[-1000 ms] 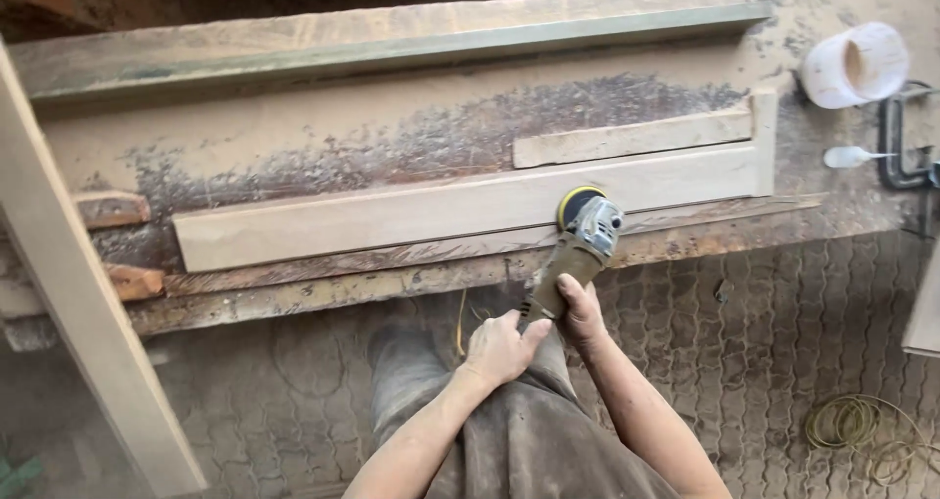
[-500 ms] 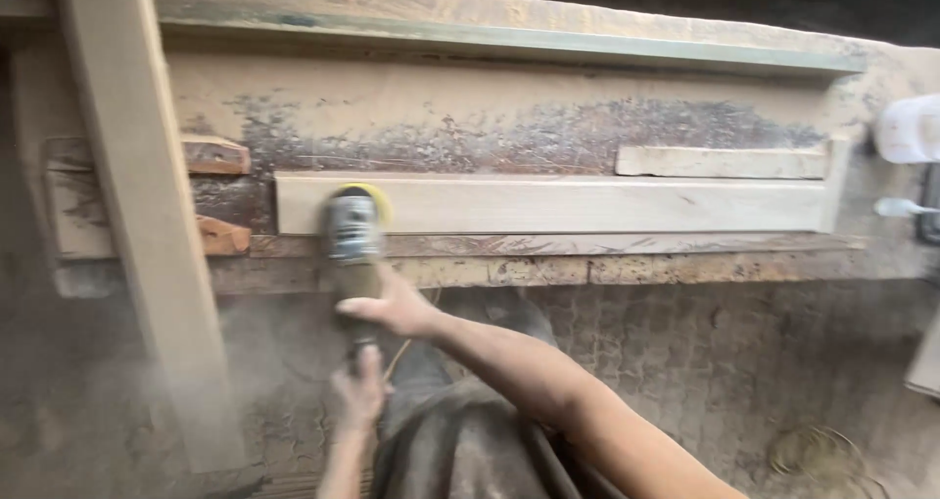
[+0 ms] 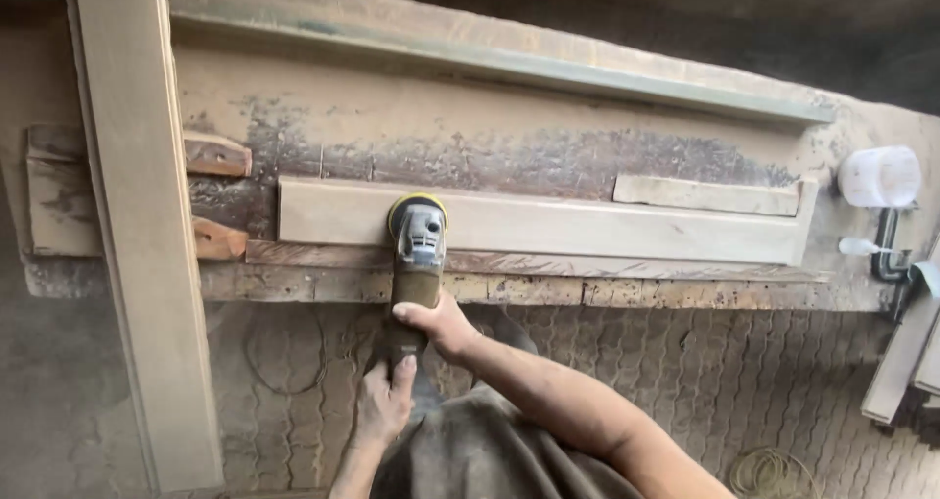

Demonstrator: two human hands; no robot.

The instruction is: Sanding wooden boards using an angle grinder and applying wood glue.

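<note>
A long pale wooden board (image 3: 587, 227) lies flat on a dusty workbench (image 3: 470, 117). An angle grinder (image 3: 417, 264) with a yellow-edged sanding disc rests on the board's left part. My right hand (image 3: 434, 321) grips the grinder's body from the right. Lower down, my left hand (image 3: 384, 401) holds the tail end of the grinder's handle. A shorter wooden strip (image 3: 705, 195) lies just behind the board at its right end.
A tall pale plank (image 3: 142, 225) leans across the bench at the left. Two reddish wood blocks (image 3: 217, 197) sit left of the board. A white cup (image 3: 878, 176), a white spoon (image 3: 862, 247) and a black clamp (image 3: 886, 254) are at the right. Coiled cord (image 3: 774, 472) lies on the patterned floor.
The grinder swept from the board's right-middle to its left end, then came back slightly to the right. Both hands kept hold of it. The view shifted left.
</note>
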